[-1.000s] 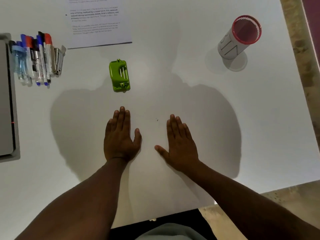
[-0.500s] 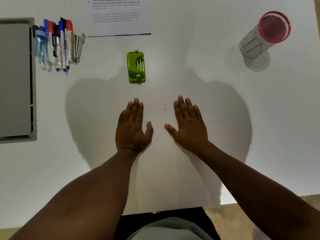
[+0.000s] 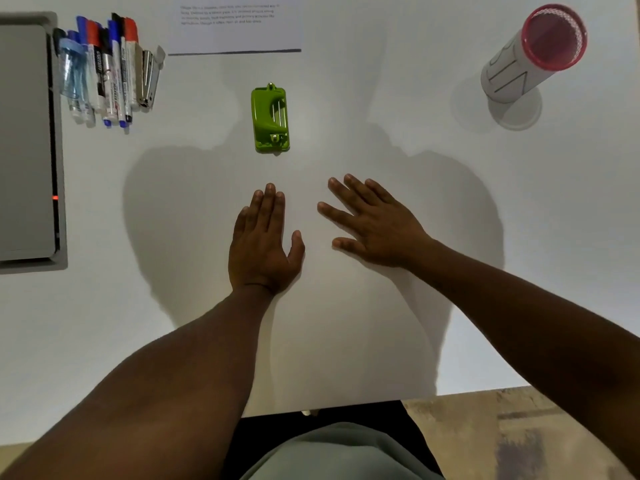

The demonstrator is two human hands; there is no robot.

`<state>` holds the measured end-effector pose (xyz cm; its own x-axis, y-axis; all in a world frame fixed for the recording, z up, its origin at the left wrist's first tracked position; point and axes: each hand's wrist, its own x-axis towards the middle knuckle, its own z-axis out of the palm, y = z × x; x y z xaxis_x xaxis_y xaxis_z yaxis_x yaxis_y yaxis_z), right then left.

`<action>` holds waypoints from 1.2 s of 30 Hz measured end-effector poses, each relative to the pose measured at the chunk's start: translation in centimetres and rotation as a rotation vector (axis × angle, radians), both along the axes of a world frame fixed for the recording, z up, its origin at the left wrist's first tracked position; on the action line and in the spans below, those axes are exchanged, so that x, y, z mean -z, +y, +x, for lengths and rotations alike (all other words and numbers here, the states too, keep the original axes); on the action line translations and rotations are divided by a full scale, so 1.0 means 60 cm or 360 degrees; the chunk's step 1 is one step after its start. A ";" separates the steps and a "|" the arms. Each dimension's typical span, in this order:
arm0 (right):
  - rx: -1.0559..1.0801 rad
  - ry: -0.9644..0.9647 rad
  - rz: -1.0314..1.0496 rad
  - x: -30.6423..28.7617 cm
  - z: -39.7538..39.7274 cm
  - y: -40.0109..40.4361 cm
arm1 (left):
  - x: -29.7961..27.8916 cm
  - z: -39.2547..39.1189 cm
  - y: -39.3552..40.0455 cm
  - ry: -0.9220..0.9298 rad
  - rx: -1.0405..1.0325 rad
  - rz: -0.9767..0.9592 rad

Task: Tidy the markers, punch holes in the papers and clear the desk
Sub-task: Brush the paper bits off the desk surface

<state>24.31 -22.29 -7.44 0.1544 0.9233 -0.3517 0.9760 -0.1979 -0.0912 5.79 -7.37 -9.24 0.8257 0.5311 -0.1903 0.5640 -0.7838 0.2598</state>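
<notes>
A green hole punch (image 3: pixel 270 119) lies on the white desk (image 3: pixel 381 323), just beyond my hands. My left hand (image 3: pixel 263 242) rests flat on the desk with its fingers together, holding nothing. My right hand (image 3: pixel 372 220) is beside it, fingers spread and straight, empty, angled toward the upper left. Several markers (image 3: pixel 104 71) with blue, red and black caps lie side by side at the far left. Printed paper (image 3: pixel 239 24) lies at the desk's far edge, cut off by the frame. A red-rimmed mesh pen cup (image 3: pixel 533 55) stands at the far right.
A grey laptop (image 3: pixel 26 140) sits at the left edge with a small red light on its side. A metal stapler (image 3: pixel 149 79) lies next to the markers. The desk's near edge runs in front of my lap, with patterned floor at the lower right.
My right hand has lifted its fingers apart and swung toward the upper left. My left hand stays flat. The camera has turned, so the desk things sit further right in view.
</notes>
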 end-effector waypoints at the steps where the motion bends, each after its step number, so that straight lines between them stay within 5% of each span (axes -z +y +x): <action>1: 0.0030 0.0013 0.0006 -0.002 0.000 -0.008 | 0.000 0.000 0.000 -0.0001 -0.0004 0.0000; 5: 0.0544 0.0145 0.0169 -0.004 -0.035 -0.039 | 0.002 0.001 0.000 -0.0024 -0.0006 0.0003; 10: 0.0596 -0.0172 0.0531 -0.004 -0.082 -0.024 | 0.004 0.000 0.000 -0.0013 -0.0006 0.0008; 24: 0.0827 -0.0191 -0.0036 -0.021 -0.094 0.081 | 0.004 -0.002 0.000 -0.0004 -0.0002 0.0015; 36: 0.0810 -0.0086 0.0103 -0.027 -0.092 0.072 | 0.000 -0.001 -0.001 -0.0029 -0.0002 0.0004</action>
